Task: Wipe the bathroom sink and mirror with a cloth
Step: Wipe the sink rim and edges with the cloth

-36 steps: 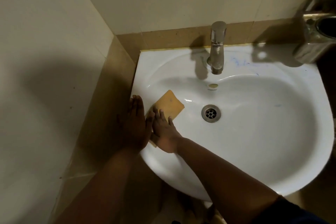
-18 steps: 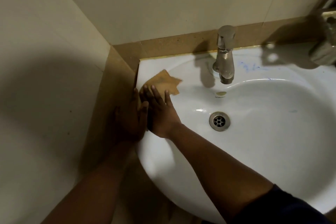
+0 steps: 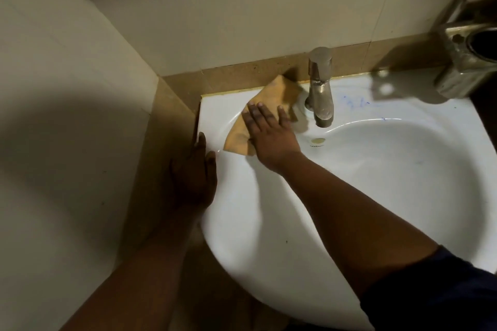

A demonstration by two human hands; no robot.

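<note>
Two hands are in my view over the white sink point(image 3: 269, 250). My right hand point(image 3: 271, 134) lies flat with its fingers straight, pressing the orange cloth point(image 3: 279, 91) onto the back-left ledge of the sink, just beside the metal tap point(image 3: 320, 86), with the cloth's far corner touching the tan tile strip behind. My left hand point(image 3: 193, 177) rests on the sink's left edge by the wall, fingers straight, holding nothing — it looks like a brace. The cloth seems thin, soft and light, so I judge it would bunch or slide under a loose palm on the glossy ceramic; pressing through its middle with spread fingers should keep it flat, while a pinch at a free corner would suit lifting it. Blue marks point(image 3: 355, 102) show on the ledge right of the tap — not yet wiped, I think. No mirror is in view.
</note>
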